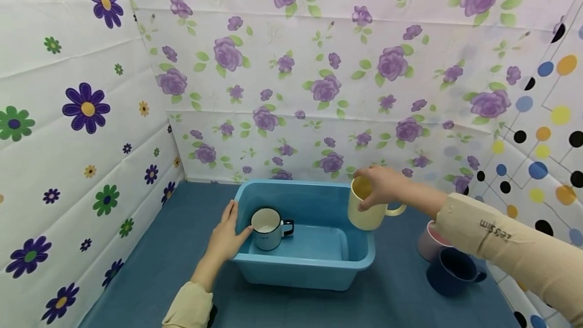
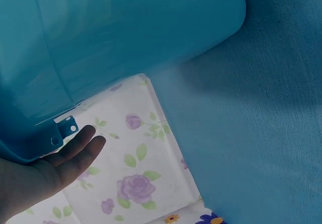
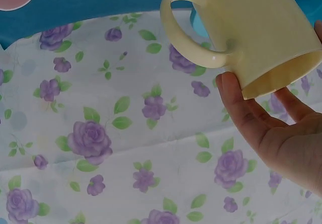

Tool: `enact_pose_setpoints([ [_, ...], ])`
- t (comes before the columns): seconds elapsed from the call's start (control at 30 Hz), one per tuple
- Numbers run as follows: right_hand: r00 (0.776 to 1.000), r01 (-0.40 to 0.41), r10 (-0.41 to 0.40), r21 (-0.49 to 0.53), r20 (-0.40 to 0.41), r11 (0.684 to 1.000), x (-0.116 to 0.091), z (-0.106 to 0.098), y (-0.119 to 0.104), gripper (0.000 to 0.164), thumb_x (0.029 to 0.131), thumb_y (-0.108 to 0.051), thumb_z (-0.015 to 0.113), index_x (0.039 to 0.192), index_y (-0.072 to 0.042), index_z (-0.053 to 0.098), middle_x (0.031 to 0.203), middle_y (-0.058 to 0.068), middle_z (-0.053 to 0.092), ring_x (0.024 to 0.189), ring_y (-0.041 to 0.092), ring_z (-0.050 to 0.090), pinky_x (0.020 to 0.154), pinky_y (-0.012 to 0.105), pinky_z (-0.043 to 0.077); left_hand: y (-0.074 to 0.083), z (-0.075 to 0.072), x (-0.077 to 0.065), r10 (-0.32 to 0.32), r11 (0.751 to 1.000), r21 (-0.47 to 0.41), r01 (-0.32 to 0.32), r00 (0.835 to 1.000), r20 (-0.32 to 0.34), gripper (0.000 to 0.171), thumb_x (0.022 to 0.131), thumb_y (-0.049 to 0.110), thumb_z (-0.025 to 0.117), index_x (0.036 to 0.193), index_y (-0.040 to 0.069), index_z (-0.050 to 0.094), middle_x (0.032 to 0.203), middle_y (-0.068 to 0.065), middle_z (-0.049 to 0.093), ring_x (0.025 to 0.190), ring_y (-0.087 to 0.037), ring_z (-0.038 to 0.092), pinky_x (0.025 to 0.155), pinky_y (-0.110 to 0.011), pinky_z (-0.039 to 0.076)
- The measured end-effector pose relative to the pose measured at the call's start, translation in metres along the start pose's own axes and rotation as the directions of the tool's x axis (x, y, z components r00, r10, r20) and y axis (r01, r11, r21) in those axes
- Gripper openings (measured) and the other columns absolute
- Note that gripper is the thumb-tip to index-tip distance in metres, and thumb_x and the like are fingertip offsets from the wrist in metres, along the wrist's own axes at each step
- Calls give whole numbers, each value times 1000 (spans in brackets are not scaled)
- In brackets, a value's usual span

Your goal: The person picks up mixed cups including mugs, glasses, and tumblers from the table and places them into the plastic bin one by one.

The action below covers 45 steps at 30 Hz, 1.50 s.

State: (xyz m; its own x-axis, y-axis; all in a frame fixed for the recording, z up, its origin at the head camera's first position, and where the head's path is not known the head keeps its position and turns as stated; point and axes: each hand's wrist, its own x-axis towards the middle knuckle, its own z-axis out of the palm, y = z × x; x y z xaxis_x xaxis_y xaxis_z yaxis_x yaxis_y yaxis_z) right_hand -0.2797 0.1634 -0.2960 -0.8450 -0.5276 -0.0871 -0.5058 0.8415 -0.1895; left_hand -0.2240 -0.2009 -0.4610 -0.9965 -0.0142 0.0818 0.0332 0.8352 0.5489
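Navy mug and pink cup side by side on blue table, right of basin. Left hand on basin's left rim, fingers extended — not curled round it. Black-rimmed mug inside, left end. Right hand clamped on yellow mug near its rim — held at basin's right end, handle outward. Floral sheet behind

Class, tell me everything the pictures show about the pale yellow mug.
The pale yellow mug is plain and smooth, with a faint gloss, perhaps ceramic. It has a round open mouth and one looped handle; its inside looks deeper yellow. The right hand holds it near the mouth, opening upward, at the right end of the blue tub, handle pointing rightward. Whether it touches the tub is unclear.
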Motion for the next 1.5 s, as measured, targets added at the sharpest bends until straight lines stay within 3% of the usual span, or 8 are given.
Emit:
enact_pose_setpoints([
  [0.33,999,32,-32,-5,24,999,8,6,-9,71,72,-34,79,130,-3,53,122,25,56,89,29,58,67,36,50,3,2,-1,-7,1000,-16,7,1000,2,80,94,33,57,152,3,9,159,-17,6,130,-49,36,100,-63,34],
  [0.77,998,-3,6,-49,65,999,22,2,-22,71,73,-36,78,134,-10,51,125,22,54,90,29,58,67,37,50,4,-4,5,2,1000,-12,-2,1000,-8,81,94,33,56,152,3,8,159,-17,5,130,-49,36,101,-62,34],
  [1.03,996,38,-33,-48,85,998,33,4,-27,72,74,-34,78,134,-7,49,129,24,52,97,31,57,71,39,51,2,-4,2,-3,1000,-9,3,1000,-20,80,94,32,57,152,2,10,159,-17,6,128,-48,39,100,-62,35],
  [1.27,996,20,-18,-20,84,1000,38,15,-20,72,73,-33,79,133,-6,50,126,24,53,92,28,55,68,36,50,1,-1,3,-2,1000,-20,1,1000,-13,80,94,33,57,152,3,10,159,-16,7,129,-49,37,100,-63,34],
  [1.5,995,46,-41,-60,87,997,45,25,-21,73,71,-35,80,132,-6,52,120,19,58,91,26,56,70,36,50,-2,0,1,-2,1000,-30,2,1000,-10,80,94,33,56,152,3,9,159,-16,6,130,-49,36,101,-62,34],
])
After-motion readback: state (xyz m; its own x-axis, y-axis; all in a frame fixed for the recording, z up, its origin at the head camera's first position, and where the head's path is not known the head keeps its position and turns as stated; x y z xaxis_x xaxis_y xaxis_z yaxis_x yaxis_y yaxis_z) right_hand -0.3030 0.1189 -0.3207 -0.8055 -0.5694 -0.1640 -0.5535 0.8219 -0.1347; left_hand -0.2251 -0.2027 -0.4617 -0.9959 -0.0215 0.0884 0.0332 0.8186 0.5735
